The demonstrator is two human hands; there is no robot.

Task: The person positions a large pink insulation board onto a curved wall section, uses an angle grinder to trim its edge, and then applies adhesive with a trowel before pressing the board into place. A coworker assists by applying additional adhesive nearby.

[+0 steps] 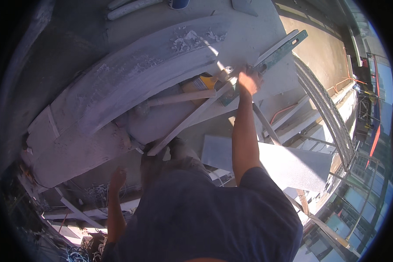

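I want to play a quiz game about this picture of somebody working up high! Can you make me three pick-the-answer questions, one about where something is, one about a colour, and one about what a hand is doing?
1. Where is the long green metal straightedge?
A. Under the right hand, against the grey curved plastered surface
B. Lying on the street far below
C. Tucked under the left arm

2. What colour is the handle of the wide paintbrush beside the right hand?
A. Pink
B. Yellow
C. Black

3. What is the left hand doing?
A. Gripping the straightedge
B. Hanging low by the person's side, holding no tool that shows
C. Holding the paintbrush

Answers: 1 A, the right hand presses on the straightedge lying on the grey curved plastered surface. 2 B, the handle shows yellow. 3 B, the left hand is down by the dark shirt, far from the tools.
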